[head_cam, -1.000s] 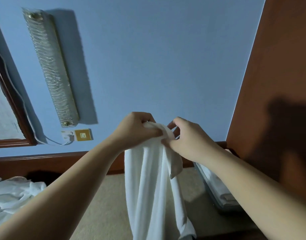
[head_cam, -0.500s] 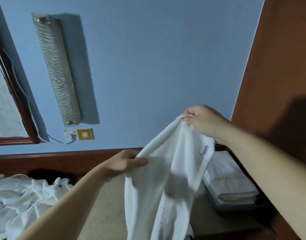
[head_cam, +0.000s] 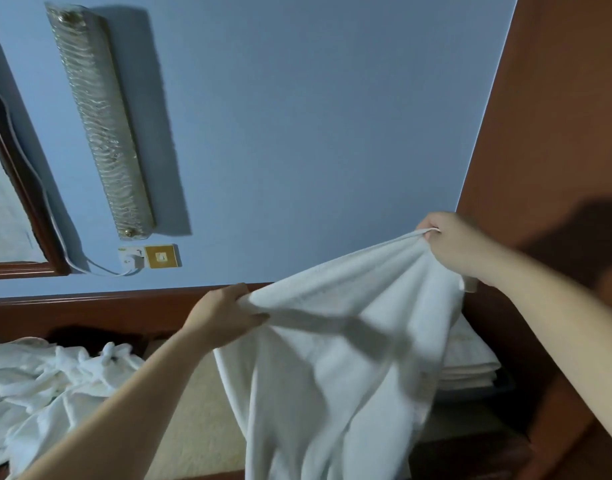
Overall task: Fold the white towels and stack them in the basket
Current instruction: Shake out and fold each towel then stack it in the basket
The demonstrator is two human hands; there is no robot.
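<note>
While my left hand (head_cam: 225, 318) pinches one top corner of the towel (head_cam: 335, 344) and my right hand (head_cam: 453, 244) grips the other, higher, it hangs spread between them.

The white towel (head_cam: 332, 358) hanging from both hands runs off the bottom edge, so its lower hem is out of view, and its folds there are smeared by motion. Behind the towel, to its right, the folded stack (head_cam: 471, 362) shows only its right end; the rest is covered. The basket (head_cam: 484, 393) under that stack appears as a dark sliver, perhaps blue, its shape unreadable. Left of the towel, the loose towel pile (head_cam: 45, 382) is cut by the left edge. The wooden frame (head_cam: 24, 188) above that pile is also cropped at the left. Both forearms leave the picture at the bottom and right.
</note>
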